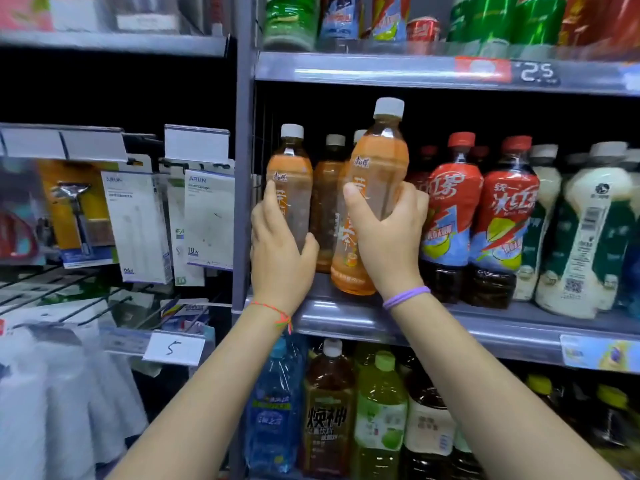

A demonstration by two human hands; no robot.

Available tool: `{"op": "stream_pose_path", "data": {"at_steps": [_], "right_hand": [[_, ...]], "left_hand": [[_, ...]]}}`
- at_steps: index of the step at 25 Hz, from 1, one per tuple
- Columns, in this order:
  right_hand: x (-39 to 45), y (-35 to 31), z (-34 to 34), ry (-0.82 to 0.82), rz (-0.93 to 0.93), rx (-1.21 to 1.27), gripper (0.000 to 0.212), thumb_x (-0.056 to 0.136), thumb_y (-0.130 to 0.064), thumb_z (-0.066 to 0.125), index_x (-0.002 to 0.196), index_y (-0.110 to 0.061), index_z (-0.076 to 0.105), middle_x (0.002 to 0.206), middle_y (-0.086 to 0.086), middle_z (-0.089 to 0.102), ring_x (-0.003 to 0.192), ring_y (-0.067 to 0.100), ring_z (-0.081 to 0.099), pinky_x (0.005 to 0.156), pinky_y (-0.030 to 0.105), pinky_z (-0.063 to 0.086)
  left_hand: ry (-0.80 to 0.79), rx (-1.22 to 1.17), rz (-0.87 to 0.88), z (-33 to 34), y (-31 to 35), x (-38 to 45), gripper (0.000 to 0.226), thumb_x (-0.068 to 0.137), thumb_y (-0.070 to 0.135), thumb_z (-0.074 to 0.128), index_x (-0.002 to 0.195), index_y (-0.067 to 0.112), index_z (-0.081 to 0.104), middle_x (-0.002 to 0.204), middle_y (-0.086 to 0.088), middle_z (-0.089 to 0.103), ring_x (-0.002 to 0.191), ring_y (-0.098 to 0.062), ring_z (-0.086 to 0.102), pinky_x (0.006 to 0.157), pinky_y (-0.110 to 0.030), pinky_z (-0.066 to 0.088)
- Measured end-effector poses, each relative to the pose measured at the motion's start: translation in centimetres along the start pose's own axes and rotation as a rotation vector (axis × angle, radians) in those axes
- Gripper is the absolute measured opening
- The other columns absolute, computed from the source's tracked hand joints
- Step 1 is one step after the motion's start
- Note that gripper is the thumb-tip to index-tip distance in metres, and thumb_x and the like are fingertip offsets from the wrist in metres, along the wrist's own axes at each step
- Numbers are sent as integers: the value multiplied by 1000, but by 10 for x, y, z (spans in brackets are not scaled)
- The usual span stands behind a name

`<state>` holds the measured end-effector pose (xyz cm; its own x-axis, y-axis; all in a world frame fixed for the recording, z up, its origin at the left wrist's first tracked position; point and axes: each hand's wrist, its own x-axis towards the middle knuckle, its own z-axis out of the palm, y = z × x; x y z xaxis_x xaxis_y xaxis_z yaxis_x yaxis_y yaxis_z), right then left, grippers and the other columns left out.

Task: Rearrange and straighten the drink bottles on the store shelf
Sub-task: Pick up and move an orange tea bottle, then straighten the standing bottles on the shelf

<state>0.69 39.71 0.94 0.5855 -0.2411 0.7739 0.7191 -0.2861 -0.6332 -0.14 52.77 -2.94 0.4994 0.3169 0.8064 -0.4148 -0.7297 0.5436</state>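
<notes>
Head view, only 1 camera: middle shelf (346, 322) of a drinks rack, both hands up at its left end. Right hand (388, 233) grips the front orange tea bottle (375, 174), thumb on the label's left side, fingers curled round the right; the bottle leans, cap up-right, base down-left at the shelf's front edge, so its long axis is off vertical. Left hand (280, 251) holds the left orange tea bottle (290, 181) low on its body, fingers wrapped round it; this 1 stands upright against the rack's left upright. Between the 2, further back, a third tea bottle (327, 202) stands upright, and maybe a 4th behind the tilted one, only a cap shows, hard to tell. To the right, 2 red-capped tea bottles (505, 216) stand in a row just beside the right hand, then white-and-green bottles (588, 230). Key relation: the tilted bottle's base sits in front of the gap between the left bottle and the red ones, so straightening likely means bringing the cap left and toward the person. Right hand does it. Risk: knuckles touching the nearest red bottle.
</notes>
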Motion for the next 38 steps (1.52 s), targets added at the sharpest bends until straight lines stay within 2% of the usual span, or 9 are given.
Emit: {"op": "stream_pose_path", "data": {"at_steps": [3,6,12,16,20,25,29,33,38], "right_hand": [[0,0,12,-28,23,-27,45,84,-49,70,111,-22,47,113,-2,38,107,12,47,82,9,37],[-1,2,21,-36,21,-58,48,85,-48,69,115,-24,41,118,-2,34,110,11,45,81,8,37],[-4,9,40,-38,-11,-281,54,82,-62,62,112,-29,30,123,-1,26,111,17,36,100,41,44],[-7,9,39,-67,-8,-403,49,88,-66,50,109,-25,33,121,1,30,108,19,37,100,47,41],[-2,-2,8,33,-305,-344,47,92,-47,46,114,-6,50,121,12,45,111,25,45,98,43,42],[16,7,-73,195,-566,-373,29,86,-20,54,106,0,59,116,18,54,111,31,51,95,47,42],[38,37,-163,279,-545,-439,28,79,-15,56,102,0,58,116,17,55,110,32,51,94,49,41],[61,73,-276,345,-528,-481,29,78,-9,58,105,2,57,122,20,53,120,32,46,102,52,37],[111,121,-433,467,-439,-525,46,76,-12,60,117,7,52,125,26,50,120,41,47,103,53,36]], "left_hand": [[-5,-14,-3,-6,-1,2,86,92,11,60,157,15,4,148,-18,33,130,-36,46,102,-44,42],[-21,-56,53,-14,-2,-5,81,95,9,53,157,20,2,150,-16,32,124,-37,51,93,-48,50],[3,-178,88,-13,-1,-8,68,101,11,40,158,26,4,160,-6,24,142,-20,32,102,-25,32],[74,-191,80,-7,6,-8,66,99,8,42,157,14,13,162,-12,16,149,-23,19,120,-37,23],[229,-182,252,2,32,-11,59,94,3,49,150,2,31,159,-21,20,149,-32,19,121,-49,20],[239,-233,402,38,91,-32,50,89,0,53,139,-1,46,149,-24,36,140,-37,34,114,-53,29],[200,-247,477,92,155,-57,49,83,0,56,132,-5,52,143,-25,44,133,-43,41,113,-52,29],[139,-181,557,163,231,-89,42,82,7,58,123,-1,60,139,-24,48,129,-45,43,114,-46,28],[102,-120,624,258,347,-136,38,84,12,57,121,3,62,139,-21,51,133,-39,41,115,-48,30]]}}
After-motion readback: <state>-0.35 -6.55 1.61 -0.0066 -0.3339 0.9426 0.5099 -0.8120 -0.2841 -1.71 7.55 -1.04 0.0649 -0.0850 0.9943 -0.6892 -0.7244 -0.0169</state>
